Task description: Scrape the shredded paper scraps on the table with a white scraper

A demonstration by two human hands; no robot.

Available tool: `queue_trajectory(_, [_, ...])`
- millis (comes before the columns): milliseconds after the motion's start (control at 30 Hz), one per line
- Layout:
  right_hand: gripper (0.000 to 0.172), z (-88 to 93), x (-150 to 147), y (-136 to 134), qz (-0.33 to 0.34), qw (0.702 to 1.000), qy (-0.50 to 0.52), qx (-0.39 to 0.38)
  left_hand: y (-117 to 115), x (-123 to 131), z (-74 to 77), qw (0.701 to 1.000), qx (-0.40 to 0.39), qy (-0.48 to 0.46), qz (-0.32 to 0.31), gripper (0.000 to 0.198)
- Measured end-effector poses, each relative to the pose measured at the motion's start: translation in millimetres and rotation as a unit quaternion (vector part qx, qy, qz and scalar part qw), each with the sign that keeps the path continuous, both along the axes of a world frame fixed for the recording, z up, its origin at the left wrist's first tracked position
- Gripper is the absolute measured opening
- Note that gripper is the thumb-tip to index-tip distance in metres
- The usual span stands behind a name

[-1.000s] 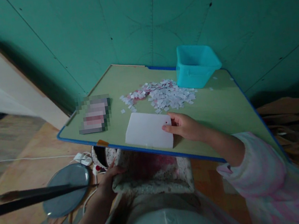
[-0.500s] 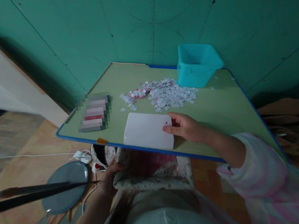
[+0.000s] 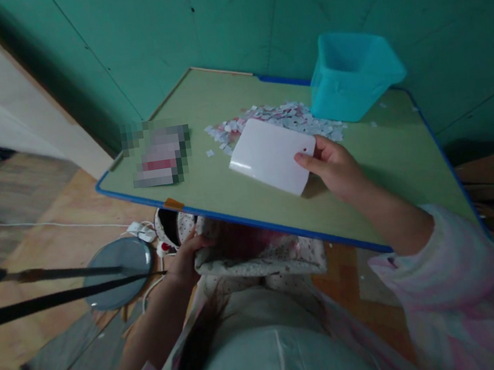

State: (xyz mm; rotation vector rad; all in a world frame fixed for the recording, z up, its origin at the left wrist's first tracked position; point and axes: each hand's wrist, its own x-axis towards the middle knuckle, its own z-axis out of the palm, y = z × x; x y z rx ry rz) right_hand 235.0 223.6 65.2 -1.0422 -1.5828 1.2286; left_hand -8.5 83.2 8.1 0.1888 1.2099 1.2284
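My right hand (image 3: 334, 166) pinches a thin white plastic board (image 3: 271, 157) at its corner with a small hole, thumb on top. The board is tilted and slightly bent, over the near side of a heap of small paper squares (image 3: 292, 112), white with some pink, and hides part of it. Below the table's front edge, my left hand (image 3: 186, 258) is closed on the rim of a speckled cloth bag (image 3: 259, 269). The bag's mouth lies open under the edge, with something reddish and whitish inside. Its far side is hidden by the table.
A turquoise plastic bin (image 3: 352, 81) stands at the back right of the green table (image 3: 210, 184), which has a blue rim. A blurred-out flat item (image 3: 163, 157) lies at left. On the floor are a round grey stool (image 3: 119, 273), a power strip (image 3: 140, 230) and white cables.
My right hand has lifted the white board off the table's front edge and moved it forward toward the paper heap. My left hand keeps hold of the bag. The view has shifted.
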Motion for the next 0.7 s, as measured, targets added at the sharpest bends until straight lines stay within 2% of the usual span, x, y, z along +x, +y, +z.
queue_trajectory(100, [0.022,-2.6,-0.4,2.2,-0.002,1.0,-0.002,0.019,-0.5,-4.0,-6.3,1.0,0.011,0.012,-0.014,0.031])
queue_trajectory(333, [0.024,-6.7,1.2,8.8,-0.015,0.999,-0.007,0.051,-1.1,-10.1,-13.4,0.999,0.022,0.034,-0.023,0.042])
queue_trajectory(600, [0.025,-9.6,4.2,16.1,-0.031,0.996,0.02,0.082,-5.0,-12.9,-17.1,0.999,0.034,0.028,-0.024,0.036])
queue_trajectory(700, [0.02,-7.3,7.0,18.9,-0.048,0.995,0.022,0.084,-5.4,-13.2,-17.2,0.999,0.042,0.02,-0.027,0.033])
